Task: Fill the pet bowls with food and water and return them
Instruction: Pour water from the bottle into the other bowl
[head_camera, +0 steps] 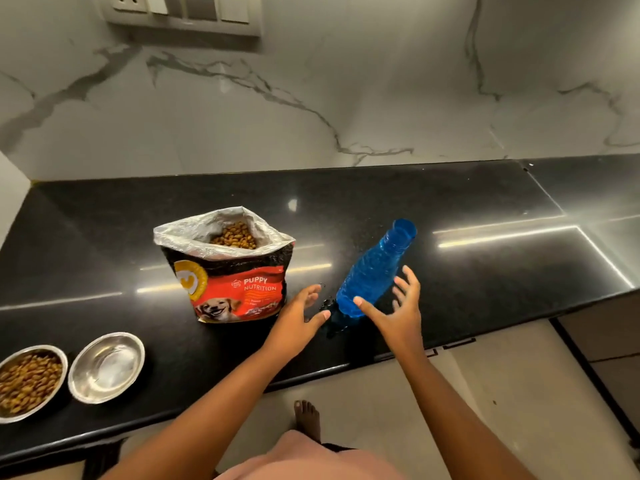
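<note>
A blue plastic bottle (374,271) stands uncapped on the black counter (467,271), appearing tilted in this wide view. My right hand (394,306) is spread open beside its base, thumb just in front of it. My left hand (304,317) is open on the bottle's other side, holding nothing. An open red puppy food bag (228,271) with kibble showing stands left of the hands. At the front left sit two steel bowls: one with kibble (27,382) and one (105,367) that holds water or nothing; I cannot tell.
Small dark specks or droplets lie on the counter by the bottle's base. A marble wall with a switch panel (187,15) backs the counter. The counter's front edge runs just below the hands; my bare foot (306,419) is on the light floor.
</note>
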`<action>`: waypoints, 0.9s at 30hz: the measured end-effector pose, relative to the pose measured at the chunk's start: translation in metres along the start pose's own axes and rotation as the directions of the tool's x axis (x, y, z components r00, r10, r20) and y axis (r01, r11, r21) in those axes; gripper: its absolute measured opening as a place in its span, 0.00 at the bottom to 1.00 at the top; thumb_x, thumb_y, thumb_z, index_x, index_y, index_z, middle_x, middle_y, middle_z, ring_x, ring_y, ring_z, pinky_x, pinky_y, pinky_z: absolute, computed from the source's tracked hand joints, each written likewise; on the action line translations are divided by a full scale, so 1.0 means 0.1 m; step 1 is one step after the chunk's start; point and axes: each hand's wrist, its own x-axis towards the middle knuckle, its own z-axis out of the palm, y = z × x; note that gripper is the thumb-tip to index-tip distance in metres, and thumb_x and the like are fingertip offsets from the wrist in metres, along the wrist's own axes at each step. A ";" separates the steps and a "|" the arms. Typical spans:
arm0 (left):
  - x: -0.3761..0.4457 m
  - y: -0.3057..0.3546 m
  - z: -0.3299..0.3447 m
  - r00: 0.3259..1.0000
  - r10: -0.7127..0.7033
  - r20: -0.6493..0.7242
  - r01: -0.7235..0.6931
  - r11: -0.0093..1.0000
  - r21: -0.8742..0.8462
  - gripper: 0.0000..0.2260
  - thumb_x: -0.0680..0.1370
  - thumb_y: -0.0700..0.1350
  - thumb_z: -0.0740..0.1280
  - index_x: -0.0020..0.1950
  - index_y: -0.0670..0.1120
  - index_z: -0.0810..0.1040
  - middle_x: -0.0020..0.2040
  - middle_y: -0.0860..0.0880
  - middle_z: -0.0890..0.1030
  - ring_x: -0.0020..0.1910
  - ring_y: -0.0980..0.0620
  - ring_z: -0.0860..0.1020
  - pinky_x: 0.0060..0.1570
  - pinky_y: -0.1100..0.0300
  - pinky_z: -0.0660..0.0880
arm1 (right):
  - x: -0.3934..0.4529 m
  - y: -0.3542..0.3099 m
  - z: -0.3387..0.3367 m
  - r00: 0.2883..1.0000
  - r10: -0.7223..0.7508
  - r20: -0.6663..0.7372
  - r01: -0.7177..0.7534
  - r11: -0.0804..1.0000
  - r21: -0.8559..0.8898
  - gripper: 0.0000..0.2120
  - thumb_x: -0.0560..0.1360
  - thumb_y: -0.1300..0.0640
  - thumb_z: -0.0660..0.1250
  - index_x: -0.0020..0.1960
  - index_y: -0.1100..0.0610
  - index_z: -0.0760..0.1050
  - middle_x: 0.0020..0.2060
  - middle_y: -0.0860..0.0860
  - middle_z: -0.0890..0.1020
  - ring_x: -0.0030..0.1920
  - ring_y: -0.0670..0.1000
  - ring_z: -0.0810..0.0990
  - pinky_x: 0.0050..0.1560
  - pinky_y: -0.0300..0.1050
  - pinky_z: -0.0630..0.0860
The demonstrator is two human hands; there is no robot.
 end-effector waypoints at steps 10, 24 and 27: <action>-0.06 0.01 -0.07 0.994 -0.078 -0.076 0.068 0.989 -0.129 0.25 0.77 0.39 0.71 0.73 0.48 0.69 0.69 0.46 0.76 0.70 0.53 0.73 0.69 0.56 0.71 | 0.32 -0.03 0.08 0.981 -0.172 0.084 0.163 0.981 0.110 0.38 0.65 0.44 0.83 0.68 0.42 0.68 0.57 0.41 0.80 0.60 0.45 0.82 0.61 0.44 0.80; -1.16 -0.63 -0.97 0.886 -0.282 -0.367 0.120 0.905 -0.407 0.15 0.79 0.37 0.67 0.63 0.50 0.74 0.56 0.43 0.83 0.54 0.46 0.84 0.54 0.50 0.82 | -0.36 -0.85 0.92 0.643 -0.392 0.658 0.650 0.733 -0.198 0.44 0.62 0.32 0.77 0.74 0.31 0.63 0.59 0.36 0.80 0.58 0.39 0.79 0.59 0.44 0.80; -1.43 -0.79 -1.28 0.816 -0.377 -0.439 0.093 0.834 -0.544 0.13 0.80 0.37 0.66 0.64 0.47 0.73 0.56 0.42 0.83 0.54 0.45 0.84 0.53 0.51 0.82 | -0.52 -1.02 1.22 0.566 -0.357 0.743 0.745 0.607 -0.276 0.46 0.60 0.30 0.74 0.75 0.27 0.59 0.53 0.37 0.79 0.55 0.40 0.79 0.54 0.45 0.80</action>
